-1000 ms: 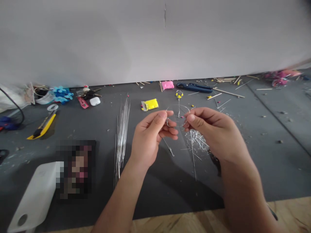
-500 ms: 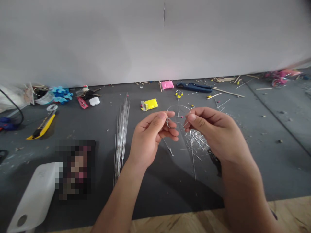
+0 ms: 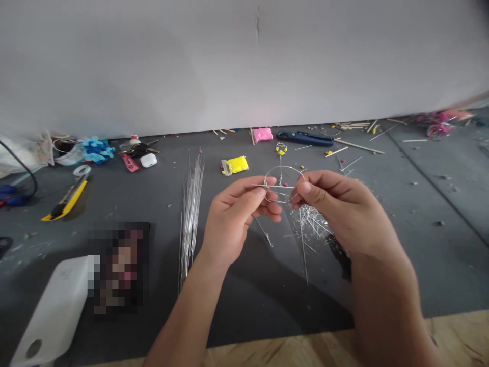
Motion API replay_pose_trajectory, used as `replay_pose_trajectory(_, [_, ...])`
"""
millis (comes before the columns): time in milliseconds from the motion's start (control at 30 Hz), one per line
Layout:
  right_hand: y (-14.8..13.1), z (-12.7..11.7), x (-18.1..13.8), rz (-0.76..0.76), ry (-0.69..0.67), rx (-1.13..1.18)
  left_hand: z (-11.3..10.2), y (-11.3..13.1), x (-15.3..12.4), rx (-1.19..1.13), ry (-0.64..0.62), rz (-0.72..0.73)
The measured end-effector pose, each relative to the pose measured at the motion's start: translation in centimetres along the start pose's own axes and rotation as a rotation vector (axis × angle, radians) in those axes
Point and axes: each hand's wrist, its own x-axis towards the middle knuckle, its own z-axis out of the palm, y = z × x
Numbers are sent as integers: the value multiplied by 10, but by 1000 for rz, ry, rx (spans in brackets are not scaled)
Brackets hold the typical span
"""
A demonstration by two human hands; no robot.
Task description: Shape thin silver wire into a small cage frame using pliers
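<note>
My left hand (image 3: pixel 233 219) and my right hand (image 3: pixel 340 209) are raised over a dark grey mat (image 3: pixel 244 300), both pinching a thin wire ring (image 3: pixel 283 171) from opposite sides. A straight wire piece runs between the two pinches across the ring. Below my right hand a heap of short cut wire bits (image 3: pixel 311 219) lies on the mat. A bundle of long straight wires (image 3: pixel 191 209) lies just left of my left hand.
A yellow packet (image 3: pixel 237 164), a pink packet (image 3: pixel 263 134) and blue pliers (image 3: pixel 305 137) lie near the wall. At left sit a yellow utility knife (image 3: pixel 69 196), an earbud case (image 3: pixel 148 160), keys and blue flowers (image 3: pixel 97 148). A white device (image 3: pixel 53 311) is at bottom left.
The wire ring has turned and risen so more of it shows above my fingers, and a straight wire now lies across it. My left thumb has slid down a little.
</note>
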Motion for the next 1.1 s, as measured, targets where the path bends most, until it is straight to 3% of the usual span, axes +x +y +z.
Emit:
replay_pose_trajectory(433, [-3, 1, 0, 14, 27, -98, 0, -2, -1, 98, 21, 49])
replay_pose_trajectory(833, [-5, 4, 1, 4, -27, -116, 1, -8, 1, 225, 161, 172])
replay_pose_trajectory(1100, [-7, 7, -2, 33, -28, -132, 0, -10, 2, 251, 190, 224])
